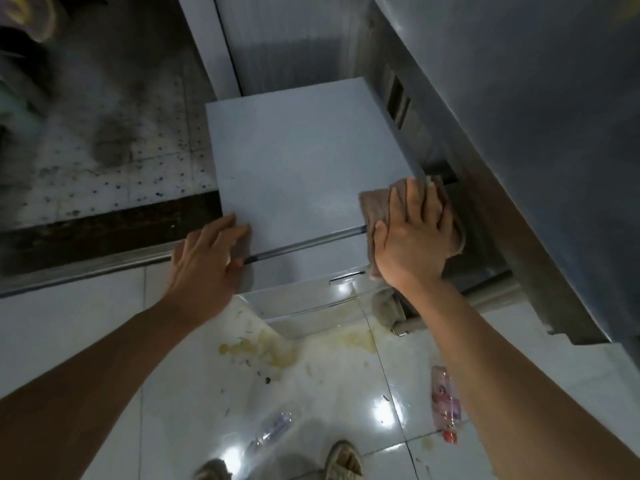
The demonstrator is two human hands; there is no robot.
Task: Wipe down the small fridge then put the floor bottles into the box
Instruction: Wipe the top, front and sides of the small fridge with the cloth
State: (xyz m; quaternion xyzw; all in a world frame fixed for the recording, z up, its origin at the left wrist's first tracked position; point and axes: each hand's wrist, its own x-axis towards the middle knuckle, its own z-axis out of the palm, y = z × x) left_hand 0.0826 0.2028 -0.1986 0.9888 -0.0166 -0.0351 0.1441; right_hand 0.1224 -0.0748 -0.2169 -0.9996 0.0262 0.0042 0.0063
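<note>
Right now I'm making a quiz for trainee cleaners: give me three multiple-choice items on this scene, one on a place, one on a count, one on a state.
1. Where is the brown cloth?
A. on the floor
B. at the right front corner of the small fridge top
C. in a box

2. How many bottles lie on the floor tiles?
A. two
B. none
C. five

3. What is the left hand doing?
A. gripping a bottle
B. hanging idle
C. resting on the fridge's left front edge

Answers:
1 B, the right hand presses it there.
2 A, a clear bottle and a pink-labelled bottle.
3 C, its fingers lie on the top.
</note>
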